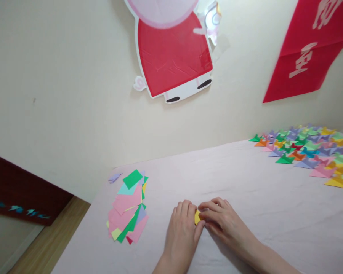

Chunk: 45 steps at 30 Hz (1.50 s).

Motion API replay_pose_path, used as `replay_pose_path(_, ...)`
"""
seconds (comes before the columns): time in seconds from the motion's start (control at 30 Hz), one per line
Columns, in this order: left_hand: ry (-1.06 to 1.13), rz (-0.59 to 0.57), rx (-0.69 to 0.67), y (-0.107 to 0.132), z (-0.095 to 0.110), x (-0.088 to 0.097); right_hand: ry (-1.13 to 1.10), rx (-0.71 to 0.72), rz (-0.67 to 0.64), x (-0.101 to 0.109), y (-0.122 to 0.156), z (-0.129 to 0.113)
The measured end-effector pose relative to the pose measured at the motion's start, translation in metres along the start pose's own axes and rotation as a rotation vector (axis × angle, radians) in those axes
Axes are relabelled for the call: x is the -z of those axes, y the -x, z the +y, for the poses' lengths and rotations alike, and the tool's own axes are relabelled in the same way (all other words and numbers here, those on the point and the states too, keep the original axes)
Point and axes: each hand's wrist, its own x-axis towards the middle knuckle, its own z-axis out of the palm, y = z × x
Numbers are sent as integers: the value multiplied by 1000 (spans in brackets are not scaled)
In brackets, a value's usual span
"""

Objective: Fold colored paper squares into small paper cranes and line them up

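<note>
A small piece of yellow paper (198, 217) lies on the pale cloth-covered table, mostly hidden between my two hands. My left hand (183, 224) presses on its left side, fingers together and thumb at the near edge. From the right, my right hand (221, 217) pinches the paper's other side with bent fingers. Its folds are too covered to make out.
Loose coloured paper sheets (128, 213) overlap in a pile to the left, with a small purple folded piece (115, 177) behind them. Many folded paper figures (311, 152) stand in rows at the back right. Behind the table (171, 179) rises a wall with a red-bodied cartoon cutout (174, 57).
</note>
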Motion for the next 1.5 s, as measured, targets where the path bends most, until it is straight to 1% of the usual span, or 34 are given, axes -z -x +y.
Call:
replay_pose_path(0.07, 96, -25, -21, 3, -5, 4, -6, -3, -2, -2, -1, 3)
replay_pose_path(0.17, 207, -42, -91, 4, -14, 10, -34, -48, 1, -3, -5, 7)
replay_pose_path(0.3, 239, -23, -162, 2, -22, 12, -65, -128, -5, -2, -10, 6)
replay_pose_path(0.43, 235, 24, -209, 0, -26, 7, -57, -155, -7, -2, -10, 4)
replay_pose_path(0.57, 245, 84, -170, -3, -27, 0, -53, -169, 11, -4, -9, 4)
replay_pose_path(0.67, 242, 98, -120, -6, -26, -3, -59, -196, 16, -5, -10, 3)
replay_pose_path(0.8, 226, 83, -50, -6, -24, -4, -49, -225, 17, -6, -13, 0)
replay_pose_path(0.93, 157, 73, 0, -6, -22, -5, -5, -245, 31, -9, -17, -2)
replay_pose_path(1.17, 15, 0, 49, -9, -17, -5, 33, -239, 57, -11, -19, -4)
replay_pose_path(1.3, 18, -25, 52, -7, -16, -4, 26, -249, 52, -10, -20, -3)
replay_pose_path(1.5, 58, -10, 65, -5, -16, -5, -6, -234, 20, -8, -19, -1)
